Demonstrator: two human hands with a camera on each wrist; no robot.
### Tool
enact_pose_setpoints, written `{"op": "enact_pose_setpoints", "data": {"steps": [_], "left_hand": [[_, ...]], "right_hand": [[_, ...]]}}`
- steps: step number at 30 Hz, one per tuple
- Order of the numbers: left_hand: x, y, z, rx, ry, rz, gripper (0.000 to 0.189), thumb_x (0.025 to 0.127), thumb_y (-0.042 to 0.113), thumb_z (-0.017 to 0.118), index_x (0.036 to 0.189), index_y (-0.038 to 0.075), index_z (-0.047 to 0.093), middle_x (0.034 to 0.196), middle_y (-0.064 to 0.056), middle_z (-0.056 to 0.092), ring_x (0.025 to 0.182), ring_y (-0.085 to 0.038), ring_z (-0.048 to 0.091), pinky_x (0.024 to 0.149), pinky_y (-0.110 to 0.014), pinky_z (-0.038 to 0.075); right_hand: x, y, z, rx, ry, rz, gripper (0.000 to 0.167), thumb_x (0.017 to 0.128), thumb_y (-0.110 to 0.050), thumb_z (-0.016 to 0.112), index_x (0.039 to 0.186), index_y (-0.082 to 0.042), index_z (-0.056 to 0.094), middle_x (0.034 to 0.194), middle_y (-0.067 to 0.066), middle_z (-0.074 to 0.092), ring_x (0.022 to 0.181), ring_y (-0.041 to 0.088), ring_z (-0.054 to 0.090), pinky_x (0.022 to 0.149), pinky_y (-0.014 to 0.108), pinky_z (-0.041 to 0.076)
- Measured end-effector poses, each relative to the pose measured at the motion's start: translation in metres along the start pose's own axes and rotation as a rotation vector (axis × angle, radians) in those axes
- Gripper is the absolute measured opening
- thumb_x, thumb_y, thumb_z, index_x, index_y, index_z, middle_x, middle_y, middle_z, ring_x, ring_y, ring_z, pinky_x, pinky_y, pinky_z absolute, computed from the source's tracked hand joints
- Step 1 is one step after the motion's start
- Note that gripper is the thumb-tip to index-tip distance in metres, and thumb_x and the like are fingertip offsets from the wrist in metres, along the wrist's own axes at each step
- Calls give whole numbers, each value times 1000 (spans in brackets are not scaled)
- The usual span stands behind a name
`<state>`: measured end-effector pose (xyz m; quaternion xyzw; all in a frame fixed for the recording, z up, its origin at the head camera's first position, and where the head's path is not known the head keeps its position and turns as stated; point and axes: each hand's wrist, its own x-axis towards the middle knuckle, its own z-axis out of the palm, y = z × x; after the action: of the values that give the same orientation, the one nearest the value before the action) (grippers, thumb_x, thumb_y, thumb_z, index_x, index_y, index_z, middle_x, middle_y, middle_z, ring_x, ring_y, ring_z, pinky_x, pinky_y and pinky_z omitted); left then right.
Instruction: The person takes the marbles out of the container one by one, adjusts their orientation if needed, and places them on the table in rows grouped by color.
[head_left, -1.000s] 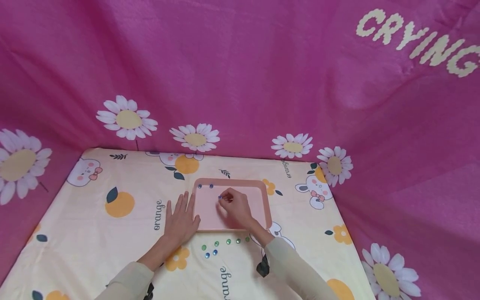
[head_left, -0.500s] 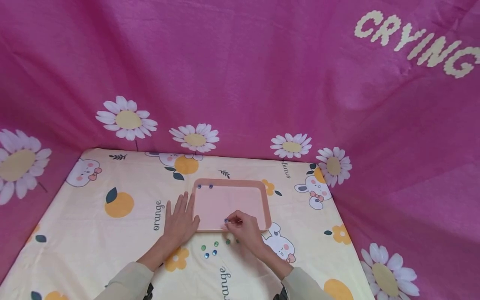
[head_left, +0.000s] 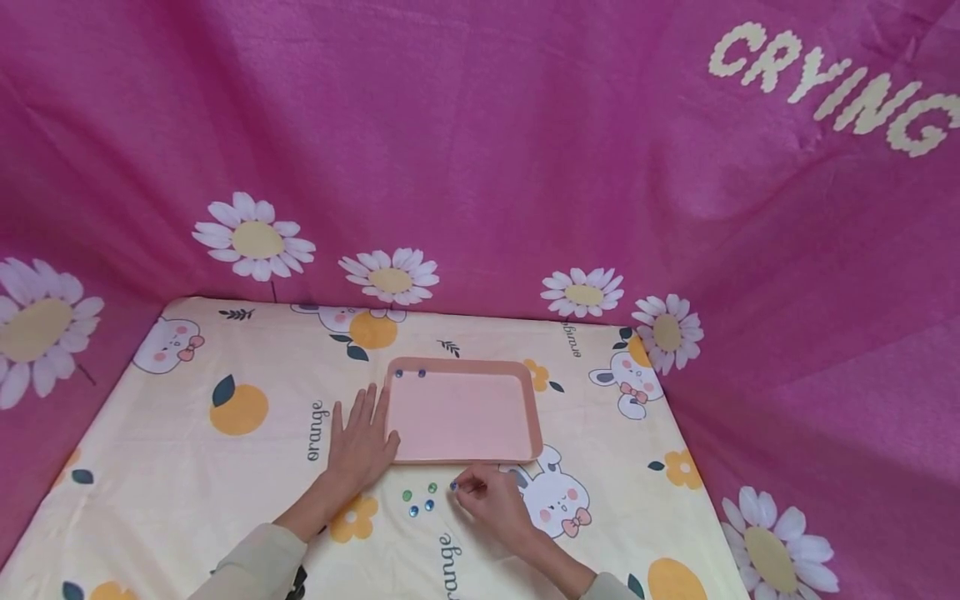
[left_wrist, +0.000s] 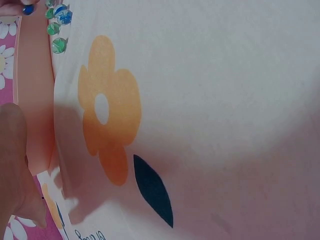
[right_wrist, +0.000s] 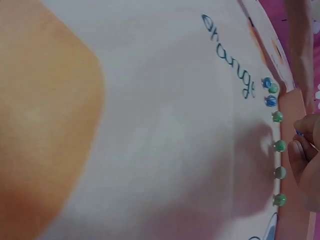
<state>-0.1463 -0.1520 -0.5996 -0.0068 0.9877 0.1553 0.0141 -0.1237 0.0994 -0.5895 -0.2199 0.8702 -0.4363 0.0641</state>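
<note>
My right hand (head_left: pixel 491 507) pinches a blue glass marble (head_left: pixel 453 486) between thumb and fingertips, in front of the tray's near edge in the head view. The right wrist view shows the same blue marble (right_wrist: pixel 299 133) mostly covered by the fingers. My left hand (head_left: pixel 363 442) lies with straight fingers along the left side of the pink tray (head_left: pixel 532 417), its thumb at the rim. Two dark blue marbles (head_left: pixel 422 373) sit inside the tray's far left corner. Before the tray, green marbles (head_left: pixel 407 496) and two blue marbles (head_left: pixel 430 505) rest on the cloth.
A pale cloth (head_left: pixel 285 500) printed with oranges, flowers and rabbits covers the table. Several green marbles (right_wrist: pixel 280 146) stand in a row close along the tray wall in the right wrist view. A magenta curtain (head_left: pixel 480 167) with daisies encloses the back and sides.
My right hand has moved from over the tray toward me, past its near edge, still holding the blue marble. My left hand stays where it was.
</note>
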Motion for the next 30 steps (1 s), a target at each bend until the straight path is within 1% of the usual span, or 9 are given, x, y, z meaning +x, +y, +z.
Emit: {"op": "enact_pose_setpoints", "data": {"steps": [4, 6, 9, 16, 20, 26, 30], "left_hand": [[-1, 0, 0, 1, -1, -2, 77, 99, 39, 47, 159, 2, 16, 164, -20, 12, 150, -38, 11, 118, -60, -4], [-1, 0, 0, 4, 1, -4, 77, 99, 39, 48, 159, 2, 16, 164, -20, 12, 150, -37, 11, 118, -60, -3], [-1, 0, 0, 3, 4, -6, 77, 99, 39, 48, 159, 2, 16, 164, -20, 12, 150, -37, 11, 119, -60, -3], [0, 0, 2, 10, -1, -6, 77, 99, 39, 48, 159, 3, 15, 165, -19, 11, 151, -37, 9, 118, -59, -6], [0, 1, 1, 2, 1, -4, 77, 99, 39, 48, 159, 3, 16, 165, -20, 11, 151, -37, 8, 118, -59, -6], [-1, 1, 0, -1, 7, -5, 77, 99, 39, 49, 159, 2, 18, 164, -20, 12, 150, -37, 10, 118, -59, -5], [-1, 2, -1, 6, 7, -6, 77, 99, 39, 49, 159, 2, 18, 164, -20, 13, 150, -37, 11, 119, -59, -4]], "right_hand": [[-5, 4, 4, -7, -2, 21, 11, 82, -4, 77, 89, -11, 73, 78, -7, 70, 70, 0, 59, 63, 19, 53], [-7, 5, 5, -14, -5, 21, 10, 82, -5, 78, 88, -12, 73, 77, -11, 68, 68, 0, 57, 62, 19, 52], [-10, 7, 7, -26, -14, 13, 10, 82, -6, 78, 88, -13, 73, 76, -13, 67, 68, -1, 57, 62, 19, 53], [-15, 10, 11, -31, -48, 59, 14, 83, -4, 77, 91, -15, 73, 80, -13, 67, 70, -1, 57, 64, 19, 53], [-18, 11, 12, -47, -54, 61, 16, 83, -4, 76, 91, -17, 73, 80, -15, 65, 71, 0, 58, 65, 19, 53], [-19, 10, 12, -68, -62, 50, 17, 84, -3, 73, 91, -17, 73, 83, -8, 68, 73, 0, 58, 66, 19, 54], [-19, 10, 12, -89, -58, 45, 17, 83, -3, 72, 91, -17, 74, 83, -10, 67, 73, -1, 57, 66, 19, 54]]}}
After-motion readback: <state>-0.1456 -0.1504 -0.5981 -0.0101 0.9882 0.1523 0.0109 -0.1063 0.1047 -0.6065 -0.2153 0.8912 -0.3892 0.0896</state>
